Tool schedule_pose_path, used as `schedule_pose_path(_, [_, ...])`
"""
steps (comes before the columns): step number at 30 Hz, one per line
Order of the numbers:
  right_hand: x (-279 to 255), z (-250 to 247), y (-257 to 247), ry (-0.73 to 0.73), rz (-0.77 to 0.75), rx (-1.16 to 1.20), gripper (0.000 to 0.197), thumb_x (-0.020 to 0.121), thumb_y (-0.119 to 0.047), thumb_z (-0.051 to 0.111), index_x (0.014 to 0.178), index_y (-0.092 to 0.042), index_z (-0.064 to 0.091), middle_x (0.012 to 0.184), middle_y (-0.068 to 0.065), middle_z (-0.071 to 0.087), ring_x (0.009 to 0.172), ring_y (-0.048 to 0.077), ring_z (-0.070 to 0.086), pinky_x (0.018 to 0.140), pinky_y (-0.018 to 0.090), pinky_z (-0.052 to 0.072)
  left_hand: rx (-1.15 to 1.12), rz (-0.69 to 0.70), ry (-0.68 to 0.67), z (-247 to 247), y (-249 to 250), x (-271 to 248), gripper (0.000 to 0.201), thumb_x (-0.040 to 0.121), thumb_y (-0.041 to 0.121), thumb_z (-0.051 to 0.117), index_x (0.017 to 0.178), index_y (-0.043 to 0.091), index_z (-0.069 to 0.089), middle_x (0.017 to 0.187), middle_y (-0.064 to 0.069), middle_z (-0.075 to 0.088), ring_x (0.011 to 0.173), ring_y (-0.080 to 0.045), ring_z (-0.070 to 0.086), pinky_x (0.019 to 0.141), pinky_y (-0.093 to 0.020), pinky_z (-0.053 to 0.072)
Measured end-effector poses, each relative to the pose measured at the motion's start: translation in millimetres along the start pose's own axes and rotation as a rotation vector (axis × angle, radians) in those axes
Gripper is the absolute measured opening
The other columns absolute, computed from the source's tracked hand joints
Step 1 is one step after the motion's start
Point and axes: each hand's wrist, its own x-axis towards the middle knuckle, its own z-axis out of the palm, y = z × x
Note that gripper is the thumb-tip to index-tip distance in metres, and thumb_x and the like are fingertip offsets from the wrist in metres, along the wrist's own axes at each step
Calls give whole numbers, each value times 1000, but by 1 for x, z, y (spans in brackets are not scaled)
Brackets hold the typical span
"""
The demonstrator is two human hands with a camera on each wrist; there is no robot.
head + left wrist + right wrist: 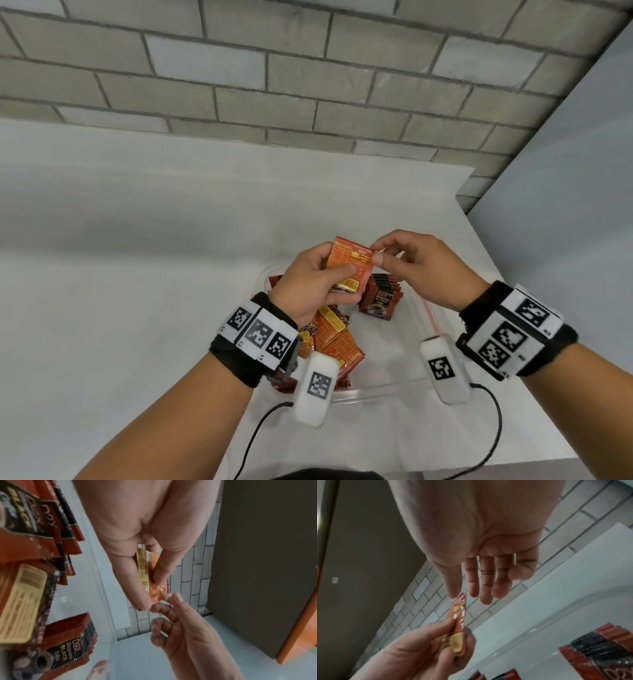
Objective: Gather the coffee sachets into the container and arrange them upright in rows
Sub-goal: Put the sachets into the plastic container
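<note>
From my head, my left hand [308,287] grips a small stack of orange foil coffee sachets [349,267] above the clear plastic container [394,387] on the white table [137,257], grey brick wall [274,68] behind. My right hand [421,267] pinches the stack's top corner.

From my left wrist, more sachets stand upright inside the container.

From my right wrist, thumb and forefinger nip the stack's edge, other fingers loose.

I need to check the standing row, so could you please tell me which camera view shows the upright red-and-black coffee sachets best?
The head view: the upright red-and-black coffee sachets stand whole inside the clear plastic container. The left wrist view shows them close but blurred; the right wrist view catches only their tops.
</note>
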Motion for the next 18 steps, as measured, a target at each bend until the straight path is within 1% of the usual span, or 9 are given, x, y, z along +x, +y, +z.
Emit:
schedule_pose_path(3, [-9, 2, -1, 35, -41, 66, 7, 86, -26, 67, 93, -25, 67, 87, -5, 67, 62, 5, 55, 64, 27, 51, 36, -1, -50, 11, -4, -1, 19, 89, 1, 60, 105, 10, 65, 98, -10, 71, 88, -21, 71, 65, -29, 59])
schedule_pose_path(5, [-12, -2, 1, 92, -55, 114, 4, 84, -21, 69, 84, -25, 69, 81, -5, 69, 60, 4, 54, 62, 25, 50, 58, -6, -45, 16, -4, -1, 19, 90, 7, 62, 108, 10, 65, 103, -12, 70, 86, -21, 71, 64, -29, 59])
schedule_pose_path(8, [-16, -8, 8, 280, -137, 147, 14, 81, -17, 73, 75, -29, 69, 77, -5, 65, 63, 2, 51, 63, 11, 41, 27, -101, 15, 20, -2, -1, 38, 94, 37, 55, 117, 8, 60, 107, -19, 68, 87, -29, 71, 68, -35, 60])
schedule_pose_path(9, [-18, -8, 10, 334, -185, 156, 14, 79, -15, 74, 76, -28, 71, 77, -6, 62, 65, 3, 50, 63, 10, 39, -20, -144, 28, 21, -1, -1, 45, 94, 45, 50, 118, 7, 59, 105, -21, 68, 86, -31, 71, 67, -34, 60])
schedule_pose_path(10, [-20, -8, 11, 357, -229, 162, 13, 77, -13, 76, 78, -26, 73, 77, -6, 58, 65, 4, 49, 62, 9, 37, -70, -163, 26, 21, -1, -1, 47, 95, 46, 47, 118, 6, 60, 103, -23, 69, 85, -32, 71, 65, -32, 60])
schedule_pose_path(12, [-27, -5, 15, 322, -306, 128, 14, 74, -12, 78, 83, -21, 75, 75, -8, 54, 65, 3, 49, 62, 9, 36, -140, -137, 19, 22, -1, -1, 36, 98, 29, 49, 117, 0, 59, 106, -25, 68, 84, -27, 71, 66, -28, 60])
schedule_pose_path(14, [-31, -1, 24, 261, -376, 49, 15, 72, -13, 79, 86, -18, 77, 74, -12, 51, 67, 0, 50, 62, 7, 36, -204, -93, 46, 23, -1, 0, 29, 96, 9, 51, 122, -3, 54, 110, -24, 66, 84, -24, 69, 68, -29, 60])
schedule_pose_path(16, [-35, 2, 33, 221, -414, -11, 14, 73, -19, 78, 87, -19, 77, 75, -17, 48, 69, -3, 50, 64, 6, 36, -204, -71, 59, 23, -1, 3, 31, 93, 0, 52, 124, -2, 54, 107, -20, 66, 83, -22, 68, 70, -33, 60])
schedule_pose_path(18, [-37, 3, 41, 211, -437, -55, 15, 74, -22, 74, 88, -19, 77, 78, -19, 45, 72, -5, 48, 64, 6, 37, -158, -65, 42, 24, 0, 3, 29, 91, -3, 53, 119, 1, 59, 104, -16, 68, 84, -22, 68, 74, -38, 59])
